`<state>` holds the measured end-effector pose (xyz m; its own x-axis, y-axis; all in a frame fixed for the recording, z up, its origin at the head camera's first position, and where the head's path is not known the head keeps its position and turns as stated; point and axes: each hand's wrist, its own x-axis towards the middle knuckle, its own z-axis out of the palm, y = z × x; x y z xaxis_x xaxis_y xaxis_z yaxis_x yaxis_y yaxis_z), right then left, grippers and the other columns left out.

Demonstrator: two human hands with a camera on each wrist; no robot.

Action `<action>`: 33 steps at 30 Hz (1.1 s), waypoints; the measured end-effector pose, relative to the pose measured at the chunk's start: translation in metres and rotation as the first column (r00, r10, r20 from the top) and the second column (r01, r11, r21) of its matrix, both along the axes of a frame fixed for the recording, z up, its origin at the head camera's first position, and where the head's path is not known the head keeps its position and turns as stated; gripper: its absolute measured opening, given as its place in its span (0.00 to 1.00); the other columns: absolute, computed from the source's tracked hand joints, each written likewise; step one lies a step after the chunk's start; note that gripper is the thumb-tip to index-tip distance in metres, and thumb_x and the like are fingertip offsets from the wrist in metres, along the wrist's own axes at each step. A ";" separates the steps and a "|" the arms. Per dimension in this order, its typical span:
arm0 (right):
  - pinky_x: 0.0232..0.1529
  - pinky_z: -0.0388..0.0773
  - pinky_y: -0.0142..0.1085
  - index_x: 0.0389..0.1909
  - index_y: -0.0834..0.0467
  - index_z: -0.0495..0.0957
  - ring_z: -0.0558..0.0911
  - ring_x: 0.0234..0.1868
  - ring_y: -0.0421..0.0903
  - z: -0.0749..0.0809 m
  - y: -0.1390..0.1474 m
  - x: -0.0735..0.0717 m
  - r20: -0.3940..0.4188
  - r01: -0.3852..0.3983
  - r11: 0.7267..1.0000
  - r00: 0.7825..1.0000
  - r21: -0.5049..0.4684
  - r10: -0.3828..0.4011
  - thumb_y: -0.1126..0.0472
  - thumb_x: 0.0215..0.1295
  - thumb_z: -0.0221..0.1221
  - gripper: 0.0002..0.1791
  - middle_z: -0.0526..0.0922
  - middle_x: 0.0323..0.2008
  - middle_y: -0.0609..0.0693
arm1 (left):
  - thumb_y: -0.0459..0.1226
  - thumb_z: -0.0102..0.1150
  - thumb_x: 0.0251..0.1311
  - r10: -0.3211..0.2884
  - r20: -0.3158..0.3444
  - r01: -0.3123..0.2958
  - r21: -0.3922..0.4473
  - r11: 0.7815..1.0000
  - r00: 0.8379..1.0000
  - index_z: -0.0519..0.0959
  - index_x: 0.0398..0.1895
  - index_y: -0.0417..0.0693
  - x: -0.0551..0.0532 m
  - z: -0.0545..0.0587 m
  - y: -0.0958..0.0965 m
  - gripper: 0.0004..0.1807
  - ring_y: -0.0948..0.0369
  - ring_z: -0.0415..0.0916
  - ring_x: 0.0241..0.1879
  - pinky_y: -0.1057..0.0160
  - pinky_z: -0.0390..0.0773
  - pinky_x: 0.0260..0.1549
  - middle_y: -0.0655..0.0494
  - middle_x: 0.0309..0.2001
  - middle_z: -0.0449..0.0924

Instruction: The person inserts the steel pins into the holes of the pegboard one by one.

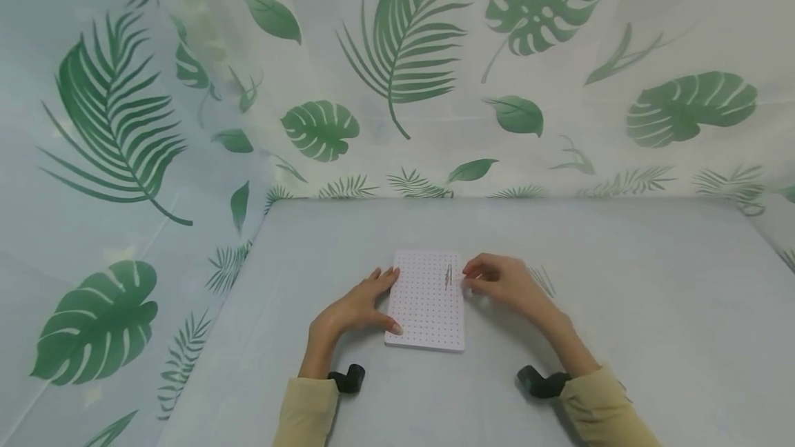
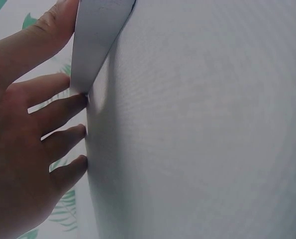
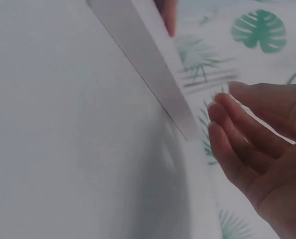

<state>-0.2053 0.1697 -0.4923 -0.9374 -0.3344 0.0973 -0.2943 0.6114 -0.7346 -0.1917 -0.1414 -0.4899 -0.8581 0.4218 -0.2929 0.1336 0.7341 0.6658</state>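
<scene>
A white board [image 1: 425, 309] with a grid of small holes lies flat on the table. Several thin dark pins [image 1: 448, 277] stand up from its upper right part. My left hand [image 1: 357, 305] rests at the board's left side, thumb over the near left corner and spread fingers along the edge. In the left wrist view, those fingers [image 2: 63, 119] are nearly straight. Just off the board's right edge is my right hand [image 1: 506, 281], its fingers loosely bent. In the right wrist view, its thumb and fingertips are close to the pins [image 3: 207, 82]; nothing shows between them.
The pale table [image 1: 621, 281] extends around the board. A white curtain [image 1: 435, 150] printed with green leaves hangs behind and at the left. Black devices [image 1: 350, 379] are worn at both wrists, near the beige sleeves [image 1: 307, 405].
</scene>
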 end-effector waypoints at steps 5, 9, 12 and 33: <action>0.35 0.78 0.33 0.45 0.57 0.86 0.83 0.33 0.41 0.012 0.026 -0.001 -0.010 0.005 0.999 1.000 0.050 -0.004 0.62 0.63 0.69 0.10 0.88 0.36 0.47 | 0.44 0.82 0.47 0.002 0.000 -0.002 -0.003 1.000 1.000 0.55 0.82 0.48 -0.001 0.000 0.002 0.61 0.45 0.39 0.83 0.39 0.47 0.78 0.50 0.83 0.50; 0.35 0.77 0.34 0.48 0.58 0.86 0.82 0.35 0.43 0.020 0.048 -0.001 0.003 0.040 0.996 0.999 0.077 -0.040 0.62 0.64 0.68 0.12 0.88 0.37 0.48 | 0.44 0.81 0.48 -0.004 0.000 0.004 -0.007 1.000 1.000 0.55 0.82 0.48 -0.001 0.002 0.004 0.60 0.45 0.39 0.83 0.39 0.47 0.78 0.49 0.83 0.50; 0.37 0.77 0.35 0.50 0.58 0.85 0.82 0.36 0.45 0.021 0.060 -0.002 0.022 0.051 0.994 0.998 0.099 -0.053 0.61 0.65 0.68 0.13 0.88 0.38 0.49 | 0.44 0.81 0.48 -0.005 0.001 0.005 -0.019 1.000 1.000 0.55 0.82 0.48 -0.002 0.003 0.004 0.60 0.46 0.39 0.83 0.39 0.47 0.78 0.49 0.83 0.49; 0.52 0.79 0.52 0.60 0.56 0.82 0.81 0.54 0.58 -0.005 0.098 -0.009 0.223 0.027 0.987 0.973 0.161 -0.063 0.53 0.61 0.72 0.26 0.83 0.54 0.61 | 0.45 0.81 0.47 0.009 -0.003 -0.009 -0.028 1.000 1.000 0.55 0.82 0.48 0.001 0.002 0.002 0.60 0.46 0.39 0.83 0.39 0.47 0.78 0.50 0.83 0.50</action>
